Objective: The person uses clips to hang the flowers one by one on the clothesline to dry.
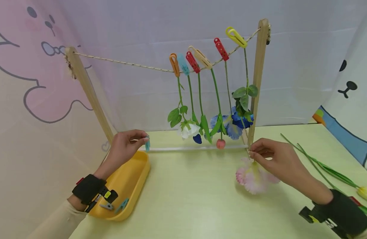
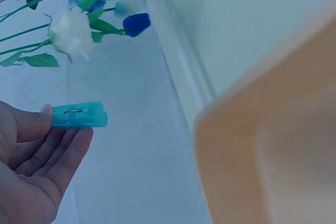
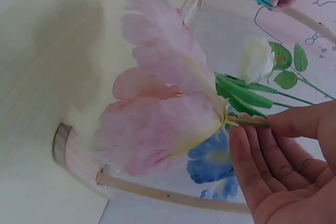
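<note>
My left hand [image 1: 125, 148] pinches a light blue clothespin [image 1: 147, 143] between thumb and fingers, above the far end of the yellow tray [image 1: 145, 172]. In the left wrist view the clothespin [image 2: 81, 115] points away from the fingertips. My right hand [image 1: 277, 160] pinches the short green stem of a pink flower [image 1: 255, 177] just behind its bloom, and the petals hang downward over the table. The right wrist view shows the stem [image 3: 249, 122] between thumb and fingers. Several flowers hang upside down from a rope [image 1: 123, 62], including a white rose [image 1: 188, 130] and a pink bud [image 1: 220, 143].
Wooden posts [image 1: 259, 76] hold the rope at both ends. Orange, blue, red, cream and yellow clothespins [image 1: 236, 37] grip it. More clothespins [image 1: 122, 205] lie in the tray. At the right, a pale yellow tulip [image 1: 365, 193] and long stems rest on the table [image 1: 198, 192].
</note>
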